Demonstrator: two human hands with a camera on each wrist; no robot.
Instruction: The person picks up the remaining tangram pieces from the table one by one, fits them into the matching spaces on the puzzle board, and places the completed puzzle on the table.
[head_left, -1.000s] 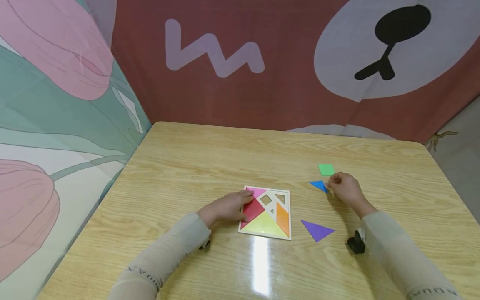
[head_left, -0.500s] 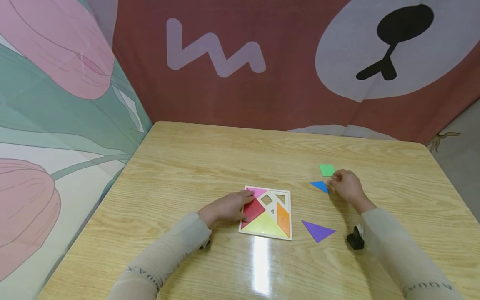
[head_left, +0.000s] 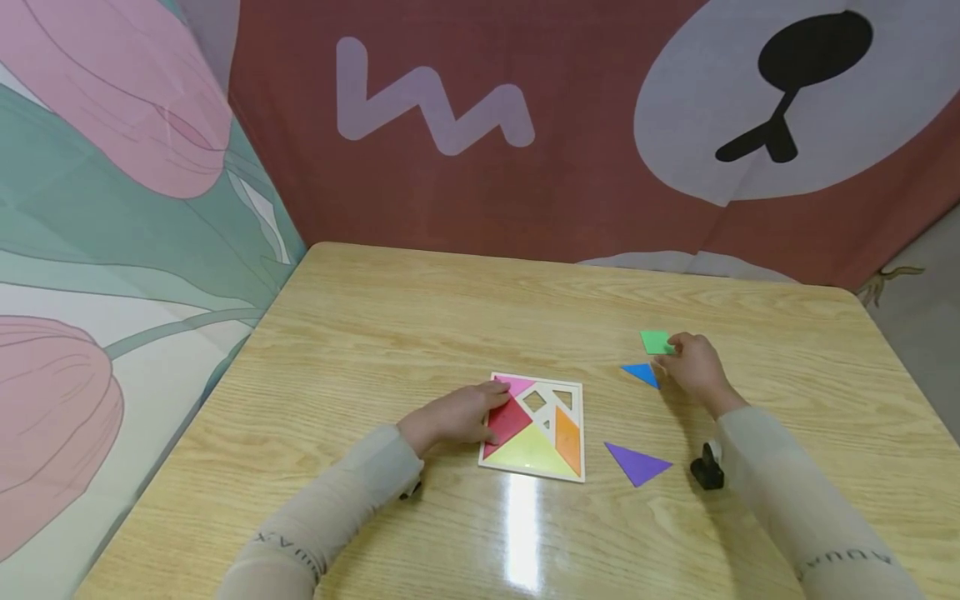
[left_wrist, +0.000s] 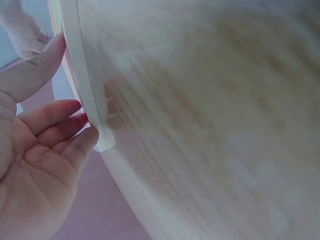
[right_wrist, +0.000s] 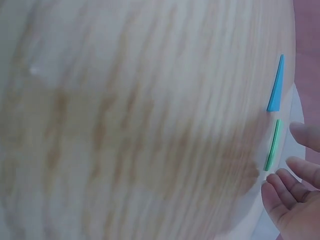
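My left hand (head_left: 453,412) rests on the left edge of a white tangram board (head_left: 582,433); in the left wrist view, its thumb and fingers (left_wrist: 45,117) lie spread at the rim. Pink (head_left: 516,383), red (head_left: 510,421), yellow (head_left: 528,452) and orange (head_left: 567,439) pieces sit in the board. Bare cut-outs show at its upper right. My right hand (head_left: 697,367) is low over the table, fingertips at the right edge of a green square piece (head_left: 655,342). In the right wrist view, its thumb and fingers stand apart beside that green piece (right_wrist: 273,147).
A blue triangle (head_left: 643,374) lies just below the green square, near the right hand. Closer to me, a purple triangle (head_left: 637,463) lies right of the board. The wooden table (head_left: 420,317) ends at a printed cloth (head_left: 450,200) behind and to the left.
My right hand has moved a little away from me, from beside the blue triangle to the green square's edge. The left hand stays on the board.
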